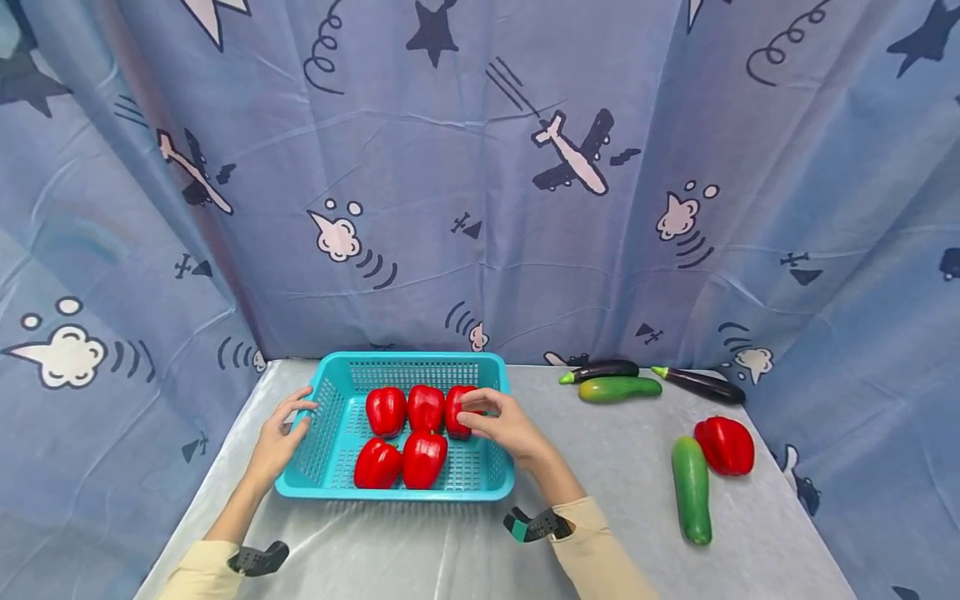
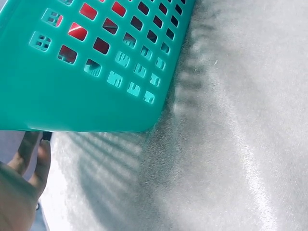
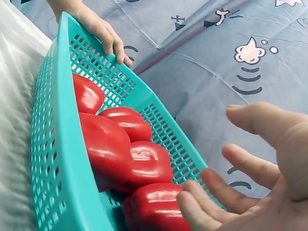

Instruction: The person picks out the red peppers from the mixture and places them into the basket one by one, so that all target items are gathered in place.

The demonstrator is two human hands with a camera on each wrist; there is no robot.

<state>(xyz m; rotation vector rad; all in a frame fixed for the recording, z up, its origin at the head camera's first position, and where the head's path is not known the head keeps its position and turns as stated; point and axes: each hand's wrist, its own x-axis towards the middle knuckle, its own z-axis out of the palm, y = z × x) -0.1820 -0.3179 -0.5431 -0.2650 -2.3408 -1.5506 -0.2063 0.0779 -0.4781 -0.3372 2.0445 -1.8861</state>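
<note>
A turquoise plastic basket [image 1: 397, 495] stands on the table with several red bell peppers [image 1: 424, 460] inside, in a back row and a front row. My left hand [image 1: 273, 446] rests at its left rim, fingers fairly straight along the edge; the left wrist view shows the basket's perforated outer wall [image 2: 72, 103] beside that hand. Over the right side of the basket is my right hand [image 1: 510, 425], partly covering the back-right bell pepper [image 1: 453, 408]. In the right wrist view its fingers are spread and loosely bent, with nothing gripped and the nearest bell pepper [image 3: 161, 209] close to the fingertips.
Right of the basket, two eggplants [image 1: 701, 385] and a cucumber [image 1: 619, 389] lie near the back edge. Farther right and forward, a second cucumber [image 1: 692, 492] lies beside a red bell pepper [image 1: 724, 446]. A patterned blue curtain [image 1: 420, 250] hangs behind the table.
</note>
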